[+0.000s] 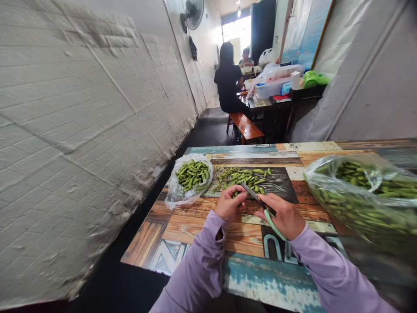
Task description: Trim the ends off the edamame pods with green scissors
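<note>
Currently a small green bean pod [236,194] is pinched in the left hand [230,203], fingers curled tight round it. It's mostly hidden, w/ only a bit of green seen btw thumb and fingers. Pale-green-handled scissors [257,199] are gripped in the right hand [286,217], dark blades pointed at the pod, tips right by it. Whether the blades are parted can't be told. A loose pile of pods [249,176] is spread on the table [202,234] just beyond both hands. A small clear bag [190,178] of pods is set left of the pile. A big clear bag [365,200], also filled w/ pods, is at right, near the right hand. Large painted letters are seen on the tabletop under the right wrist, cut off, not readable.
</note>
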`<state>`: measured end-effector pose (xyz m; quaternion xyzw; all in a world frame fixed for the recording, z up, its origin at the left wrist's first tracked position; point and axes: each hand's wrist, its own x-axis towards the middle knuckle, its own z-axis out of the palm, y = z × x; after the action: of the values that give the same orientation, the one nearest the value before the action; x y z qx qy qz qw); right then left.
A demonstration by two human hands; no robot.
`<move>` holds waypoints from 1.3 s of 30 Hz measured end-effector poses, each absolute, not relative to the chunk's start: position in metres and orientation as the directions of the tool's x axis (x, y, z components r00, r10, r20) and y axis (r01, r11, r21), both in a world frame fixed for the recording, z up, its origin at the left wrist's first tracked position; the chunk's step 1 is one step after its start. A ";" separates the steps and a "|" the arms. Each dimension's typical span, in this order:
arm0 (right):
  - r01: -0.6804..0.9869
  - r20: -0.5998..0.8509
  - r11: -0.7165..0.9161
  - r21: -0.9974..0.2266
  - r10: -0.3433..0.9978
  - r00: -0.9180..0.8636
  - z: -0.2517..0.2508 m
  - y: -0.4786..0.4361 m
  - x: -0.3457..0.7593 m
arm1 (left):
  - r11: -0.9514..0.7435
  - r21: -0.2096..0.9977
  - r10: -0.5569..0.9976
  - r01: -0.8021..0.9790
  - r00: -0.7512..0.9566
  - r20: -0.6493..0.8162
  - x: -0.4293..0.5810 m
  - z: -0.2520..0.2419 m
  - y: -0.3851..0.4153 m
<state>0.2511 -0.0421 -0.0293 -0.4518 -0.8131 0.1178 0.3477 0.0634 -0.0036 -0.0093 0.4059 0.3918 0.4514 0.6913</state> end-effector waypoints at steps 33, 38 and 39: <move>0.677 0.528 0.478 -0.560 0.835 -0.154 -0.037 -0.036 0.252 | -0.353 0.347 0.935 0.869 0.324 0.141 0.053 -0.023 0.007; 0.672 0.544 0.499 -0.547 0.822 -0.168 -0.037 -0.036 0.254 | -0.317 0.712 0.948 0.626 0.201 0.245 0.053 -0.022 0.012; 0.672 0.547 0.501 -0.545 0.820 -0.168 -0.037 -0.036 0.254 | -0.278 0.814 0.960 0.510 0.161 0.227 0.053 -0.022 0.013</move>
<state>0.2543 -0.0358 -0.0372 -0.4915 -0.7591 0.0885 0.4176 0.0534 0.0127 -0.0219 0.7025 0.5234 0.3815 0.2950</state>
